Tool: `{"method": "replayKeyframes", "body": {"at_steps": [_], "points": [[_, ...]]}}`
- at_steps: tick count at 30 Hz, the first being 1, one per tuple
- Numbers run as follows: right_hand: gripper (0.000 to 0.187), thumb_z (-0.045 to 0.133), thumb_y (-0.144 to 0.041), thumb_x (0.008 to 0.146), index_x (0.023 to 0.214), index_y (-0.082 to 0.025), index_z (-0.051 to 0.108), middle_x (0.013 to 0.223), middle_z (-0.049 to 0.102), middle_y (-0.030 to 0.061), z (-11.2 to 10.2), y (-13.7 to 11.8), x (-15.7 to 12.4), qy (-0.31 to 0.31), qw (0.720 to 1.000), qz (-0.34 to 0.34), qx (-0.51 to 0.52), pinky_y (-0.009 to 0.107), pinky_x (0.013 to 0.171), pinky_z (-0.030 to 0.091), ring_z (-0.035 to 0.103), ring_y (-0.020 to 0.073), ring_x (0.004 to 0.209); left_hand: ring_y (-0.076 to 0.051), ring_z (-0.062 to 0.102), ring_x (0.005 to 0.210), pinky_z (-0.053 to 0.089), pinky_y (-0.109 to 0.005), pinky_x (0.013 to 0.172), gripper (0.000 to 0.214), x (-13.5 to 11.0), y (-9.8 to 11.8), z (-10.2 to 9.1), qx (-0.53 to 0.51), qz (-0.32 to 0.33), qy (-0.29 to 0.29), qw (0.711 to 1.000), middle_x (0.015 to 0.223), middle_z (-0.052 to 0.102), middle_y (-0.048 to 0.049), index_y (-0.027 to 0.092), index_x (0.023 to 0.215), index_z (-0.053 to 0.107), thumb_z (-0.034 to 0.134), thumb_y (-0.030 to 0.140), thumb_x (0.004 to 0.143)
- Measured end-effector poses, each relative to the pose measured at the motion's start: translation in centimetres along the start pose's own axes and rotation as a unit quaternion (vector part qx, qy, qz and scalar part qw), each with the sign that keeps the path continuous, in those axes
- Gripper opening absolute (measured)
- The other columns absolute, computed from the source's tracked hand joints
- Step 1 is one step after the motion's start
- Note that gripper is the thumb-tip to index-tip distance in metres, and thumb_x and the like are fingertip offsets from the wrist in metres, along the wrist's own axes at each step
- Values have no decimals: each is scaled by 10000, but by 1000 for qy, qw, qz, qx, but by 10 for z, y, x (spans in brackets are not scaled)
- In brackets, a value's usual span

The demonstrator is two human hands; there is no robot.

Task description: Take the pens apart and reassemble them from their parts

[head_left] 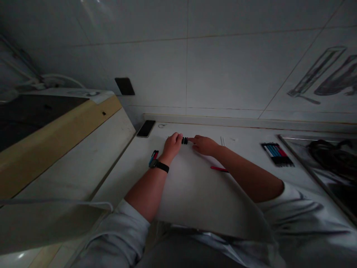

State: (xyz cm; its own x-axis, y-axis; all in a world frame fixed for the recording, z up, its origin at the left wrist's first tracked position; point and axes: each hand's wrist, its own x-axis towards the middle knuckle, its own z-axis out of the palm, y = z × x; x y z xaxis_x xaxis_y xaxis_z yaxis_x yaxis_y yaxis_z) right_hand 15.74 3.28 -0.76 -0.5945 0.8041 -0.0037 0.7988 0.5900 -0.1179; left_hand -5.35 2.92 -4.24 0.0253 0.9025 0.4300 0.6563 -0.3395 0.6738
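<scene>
Both of my hands meet at the far edge of a large white sheet of paper (195, 190) on the counter. My left hand (173, 144), with a black watch on its wrist, is curled shut beside a small black object (184, 140). My right hand (204, 144) touches that object from the right with its fingers pinched. What the small black object is I cannot make out. A red pen (219, 169) lies on the paper just under my right forearm. Red and blue pens (153, 155) lie by my left wrist.
A dark phone (146, 128) lies at the counter's back left. A pack of coloured pens (277, 154) sits to the right, beside a sink (326, 163) holding dark cables. A washing machine (64, 130) stands on the left. Tiled wall behind.
</scene>
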Motion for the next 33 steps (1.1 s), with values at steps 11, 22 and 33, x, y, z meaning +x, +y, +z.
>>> {"method": "replayKeyframes", "body": {"at_steps": [11,22,33], "points": [[326,520,-183,979,1219,-247,731,1179,681,137,1,6,25,16,996,-18,-84,331,794,468,653,260,1034,-161,527,701,374,-275,681,356,3,-8,3,-74,-40,44,996,724,565,8,229,788,496,432,469,1044],[264,460,-300,1058,1235,-184,619,1089,739,109,-18,8,-44,125,990,44,44,294,777,425,660,215,917,-120,597,698,462,-232,653,120,1,9,12,-220,-50,-25,974,893,689,-21,211,975,582,606,324,940],[253,537,-367,1000,1095,-219,719,925,760,50,24,22,-100,220,939,89,251,279,755,480,669,175,781,-165,686,909,543,-330,876,139,-38,55,36,-269,8,-150,952,986,740,-57,192,1001,695,710,251,877]]}}
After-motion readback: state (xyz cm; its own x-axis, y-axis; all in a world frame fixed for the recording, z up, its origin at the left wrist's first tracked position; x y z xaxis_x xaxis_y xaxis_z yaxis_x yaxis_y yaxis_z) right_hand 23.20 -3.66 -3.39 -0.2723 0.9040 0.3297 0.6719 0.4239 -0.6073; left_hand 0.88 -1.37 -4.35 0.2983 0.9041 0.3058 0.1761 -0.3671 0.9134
